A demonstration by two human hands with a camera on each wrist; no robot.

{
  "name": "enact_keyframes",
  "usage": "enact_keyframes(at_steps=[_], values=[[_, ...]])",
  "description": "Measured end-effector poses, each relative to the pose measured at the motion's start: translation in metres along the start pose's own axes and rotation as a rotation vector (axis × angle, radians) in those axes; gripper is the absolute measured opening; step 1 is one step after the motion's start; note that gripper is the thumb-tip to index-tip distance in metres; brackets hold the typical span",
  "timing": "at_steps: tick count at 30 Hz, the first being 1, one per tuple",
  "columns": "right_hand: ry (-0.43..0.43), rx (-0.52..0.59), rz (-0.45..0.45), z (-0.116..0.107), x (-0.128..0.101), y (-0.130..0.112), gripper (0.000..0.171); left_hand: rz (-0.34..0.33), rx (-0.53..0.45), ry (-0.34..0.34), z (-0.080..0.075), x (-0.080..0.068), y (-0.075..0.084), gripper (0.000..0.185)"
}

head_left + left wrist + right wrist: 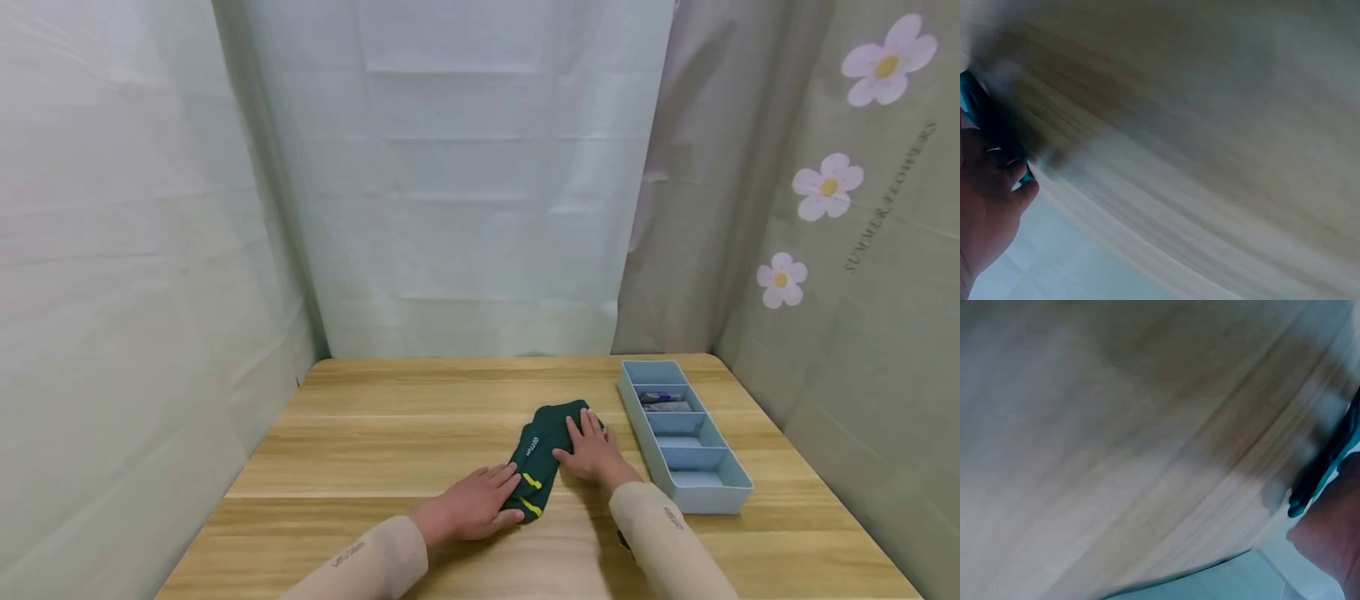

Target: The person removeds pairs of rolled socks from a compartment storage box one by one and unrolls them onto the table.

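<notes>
A pair of dark green socks [553, 427] lies on the wooden table, one overlapping the other, with white lettering and yellow stripes. My left hand [480, 503] rests its extended fingers on the near left part of the socks, by the yellow stripes. Spread over their far right part are the fingers of my right hand [592, 454]. The left wrist view has the dark green fabric [988, 112] at its left edge, beside the fingers and thumb. At the right edge of the right wrist view, the socks [1325, 469] show just beyond the hand.
A light blue divided box [716, 500] stands to the right of my right hand. Its second compartment from the back holds a few pens [662, 397] and a grey item. Pale curtains [480, 208] hang behind and on both sides of the table [360, 450].
</notes>
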State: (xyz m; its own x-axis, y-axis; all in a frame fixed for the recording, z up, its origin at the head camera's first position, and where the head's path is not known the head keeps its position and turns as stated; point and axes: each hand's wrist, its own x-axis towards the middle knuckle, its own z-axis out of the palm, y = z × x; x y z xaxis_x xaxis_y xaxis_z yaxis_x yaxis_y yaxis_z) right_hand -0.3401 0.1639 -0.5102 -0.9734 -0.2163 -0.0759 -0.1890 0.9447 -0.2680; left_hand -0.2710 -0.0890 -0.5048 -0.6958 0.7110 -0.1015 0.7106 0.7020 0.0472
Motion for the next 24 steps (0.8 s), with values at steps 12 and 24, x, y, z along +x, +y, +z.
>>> enact_keyframes(at_steps=[12,24], values=[[0.073,0.083,0.035,0.016,-0.023,-0.038,0.061,0.096,0.005,-0.007,-0.011,0.014,-0.017,0.067],[-0.076,0.000,-0.034,0.005,-0.015,-0.015,0.067,0.118,-0.039,-0.058,-0.005,0.013,0.005,0.070]])
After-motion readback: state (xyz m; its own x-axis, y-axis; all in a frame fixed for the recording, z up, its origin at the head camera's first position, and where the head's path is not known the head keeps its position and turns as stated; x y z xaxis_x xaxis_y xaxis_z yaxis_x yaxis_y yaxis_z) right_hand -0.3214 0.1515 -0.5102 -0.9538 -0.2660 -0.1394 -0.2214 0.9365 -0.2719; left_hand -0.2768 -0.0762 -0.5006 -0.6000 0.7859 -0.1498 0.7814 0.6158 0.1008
